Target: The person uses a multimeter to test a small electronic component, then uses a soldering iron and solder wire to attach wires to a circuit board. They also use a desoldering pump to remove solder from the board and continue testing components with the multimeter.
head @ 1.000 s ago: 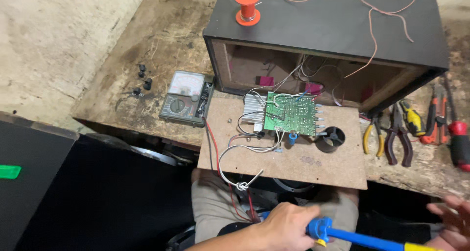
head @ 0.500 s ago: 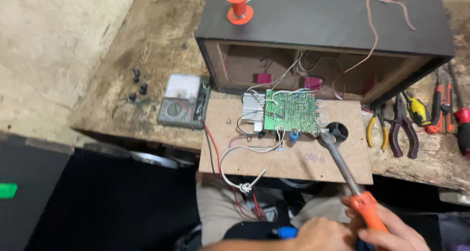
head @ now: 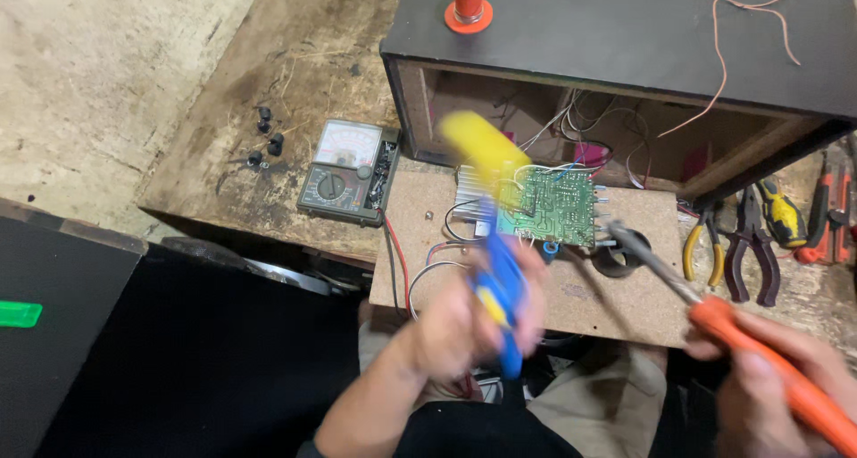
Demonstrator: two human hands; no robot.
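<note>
A: What sits biggest beyond the hands?

B: A black open-fronted cabinet (head: 643, 56), farthest from both hands, with loose wiring inside and an orange spool (head: 467, 1) on top. Below it lies a brown board (head: 616, 288), which carries a green circuit board (head: 555, 206) just beyond the left hand's knuckles.

A: And the left hand?

B: The left hand (head: 473, 320) is closed around a blue and yellow tool (head: 491, 235); the picture is blurred there, so its exact kind cannot be told. Its yellow end rises above the hand, over the circuit board's left edge.

A: The right?

B: The right hand (head: 786, 382) grips the orange handle of a soldering iron (head: 705, 302), whose metal tip points up and left toward the circuit board.

A: Anything smaller?

B: An analogue multimeter (head: 348, 172) lies well left of the left hand. Pliers (head: 745, 244) lie just above the right hand.
</note>
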